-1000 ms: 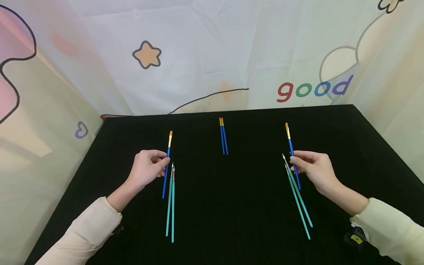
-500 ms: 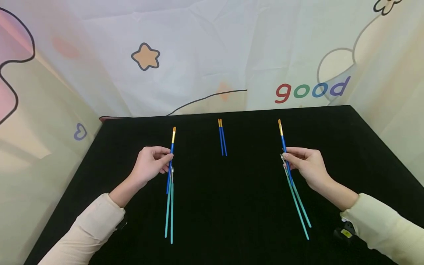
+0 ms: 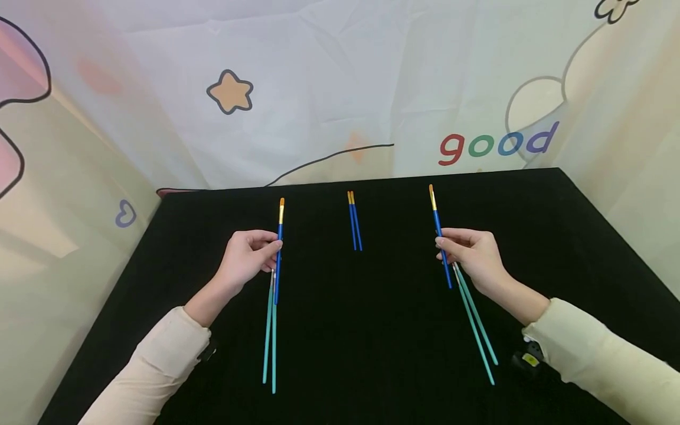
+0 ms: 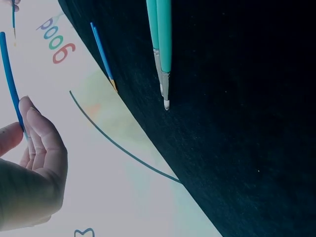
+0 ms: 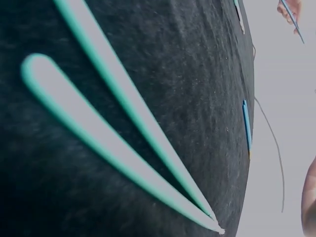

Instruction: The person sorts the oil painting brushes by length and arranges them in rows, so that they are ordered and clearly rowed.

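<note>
While the left hand (image 3: 241, 262) pinches one blue paintbrush (image 3: 280, 233) in its fingers (image 3: 269, 250), the right hand (image 3: 478, 257) pinches another blue paintbrush (image 3: 438, 221). On the counter (image 3: 372, 330), turquoise paintbrushes (image 3: 274, 348) lie on the near side of both hands' fingers; two blue brushes (image 3: 353, 227) lie farther, between them.

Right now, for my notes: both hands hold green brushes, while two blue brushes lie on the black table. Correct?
Both hands hold blue brushes, not green, as the head view shows; two more blue brushes do lie on the black table.
</note>
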Demonstrator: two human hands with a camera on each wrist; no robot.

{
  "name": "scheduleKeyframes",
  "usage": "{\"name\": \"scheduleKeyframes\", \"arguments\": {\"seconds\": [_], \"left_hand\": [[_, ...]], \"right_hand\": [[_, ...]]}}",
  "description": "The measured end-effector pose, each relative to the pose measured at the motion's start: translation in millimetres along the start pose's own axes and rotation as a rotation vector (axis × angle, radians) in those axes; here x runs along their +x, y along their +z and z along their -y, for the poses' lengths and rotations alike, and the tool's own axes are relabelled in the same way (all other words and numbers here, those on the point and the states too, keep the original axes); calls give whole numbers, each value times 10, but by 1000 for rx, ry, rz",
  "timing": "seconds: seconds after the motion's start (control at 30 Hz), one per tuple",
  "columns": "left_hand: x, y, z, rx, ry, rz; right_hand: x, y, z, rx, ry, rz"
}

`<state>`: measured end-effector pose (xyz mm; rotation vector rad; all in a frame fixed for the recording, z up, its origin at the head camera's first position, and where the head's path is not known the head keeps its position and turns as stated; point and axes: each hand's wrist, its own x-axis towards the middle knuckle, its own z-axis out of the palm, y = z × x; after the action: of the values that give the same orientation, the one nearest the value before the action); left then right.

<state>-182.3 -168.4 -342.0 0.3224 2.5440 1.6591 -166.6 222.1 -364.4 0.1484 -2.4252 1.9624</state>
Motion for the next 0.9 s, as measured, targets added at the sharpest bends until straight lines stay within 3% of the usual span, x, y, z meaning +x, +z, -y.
{"name": "scheduleKeyframes", "arguments": {"seconds": [0.53,0.9], "left_hand": [[212,154,38,-97,-16,9],[369,313,51,-80,-32,28]], "right_hand": [[186,185,-7,121,33,-5],[309,272,36,161,35,-2]]}}
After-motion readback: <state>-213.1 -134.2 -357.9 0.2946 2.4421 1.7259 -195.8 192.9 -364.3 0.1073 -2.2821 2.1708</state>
